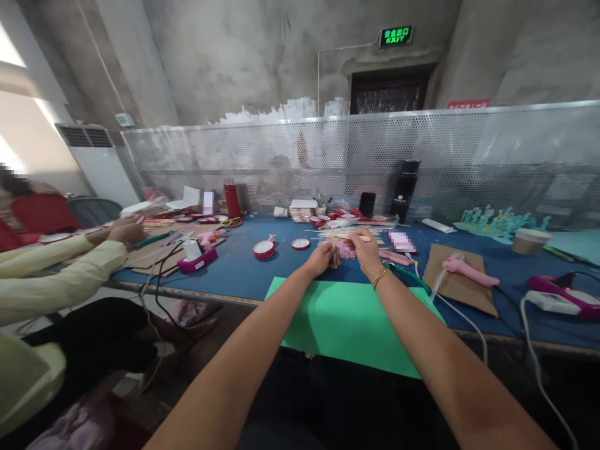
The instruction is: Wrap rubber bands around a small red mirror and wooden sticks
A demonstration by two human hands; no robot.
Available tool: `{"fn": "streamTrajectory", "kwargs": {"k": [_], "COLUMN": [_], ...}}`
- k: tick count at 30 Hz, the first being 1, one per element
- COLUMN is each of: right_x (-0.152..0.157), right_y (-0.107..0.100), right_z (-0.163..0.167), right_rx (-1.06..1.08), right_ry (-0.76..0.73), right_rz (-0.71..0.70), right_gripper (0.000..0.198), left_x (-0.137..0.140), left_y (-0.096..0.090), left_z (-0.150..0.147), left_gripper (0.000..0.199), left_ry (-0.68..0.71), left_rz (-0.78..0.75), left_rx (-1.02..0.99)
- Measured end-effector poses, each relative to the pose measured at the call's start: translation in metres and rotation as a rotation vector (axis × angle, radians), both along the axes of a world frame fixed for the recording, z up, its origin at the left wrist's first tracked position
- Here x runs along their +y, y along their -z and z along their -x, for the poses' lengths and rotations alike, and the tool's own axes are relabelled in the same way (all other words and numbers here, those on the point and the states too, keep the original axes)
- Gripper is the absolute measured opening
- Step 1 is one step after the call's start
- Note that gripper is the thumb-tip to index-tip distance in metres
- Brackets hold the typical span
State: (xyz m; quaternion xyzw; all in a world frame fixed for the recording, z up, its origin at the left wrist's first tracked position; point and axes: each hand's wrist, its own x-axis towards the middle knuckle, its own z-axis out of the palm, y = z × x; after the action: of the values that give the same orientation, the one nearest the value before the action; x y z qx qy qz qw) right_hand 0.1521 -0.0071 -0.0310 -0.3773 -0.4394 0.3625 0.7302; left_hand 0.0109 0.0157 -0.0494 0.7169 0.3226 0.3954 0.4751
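Note:
My left hand [323,259] is closed, its fingertips pinched together low over the blue table; whatever they hold is too small to make out. To its right, my right hand [366,251] pinches a thin pale stick [359,238] that points left toward the other hand. Between and behind the hands lies a heap of pink pieces [345,249], partly hidden by my fingers. Under my forearms a green sheet [347,322] hangs over the table's front edge. Left of my hands are a round red tin [264,250] with a white inside and a red-rimmed lid [300,244].
A pink glue gun [469,270] rests on cardboard [434,265] at the right, its cable trailing off the edge. Purple power strips [197,260] stand on both sides. A black bottle [405,190] stands behind. A co-worker's hands [124,230] work at the left.

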Motion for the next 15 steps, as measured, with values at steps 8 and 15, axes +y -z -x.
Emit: {"fn": "streamTrajectory", "kwargs": {"k": [8,15], "right_x": [0.0010,-0.0003], "right_y": [0.0011,-0.0009], "right_z": [-0.0011,-0.0013], "right_rx": [-0.020,0.017], "right_ry": [-0.021,0.025], "right_rz": [-0.007,0.009], "right_gripper": [0.018,0.017], "left_x": [0.0009,0.0008], "left_y": [-0.0002,0.0000], "left_z": [-0.0009,-0.0010], "left_gripper": [0.030,0.029], "left_ry": [0.011,0.005], "left_rz": [0.017,0.018], "left_rx": [-0.005,0.006]}}
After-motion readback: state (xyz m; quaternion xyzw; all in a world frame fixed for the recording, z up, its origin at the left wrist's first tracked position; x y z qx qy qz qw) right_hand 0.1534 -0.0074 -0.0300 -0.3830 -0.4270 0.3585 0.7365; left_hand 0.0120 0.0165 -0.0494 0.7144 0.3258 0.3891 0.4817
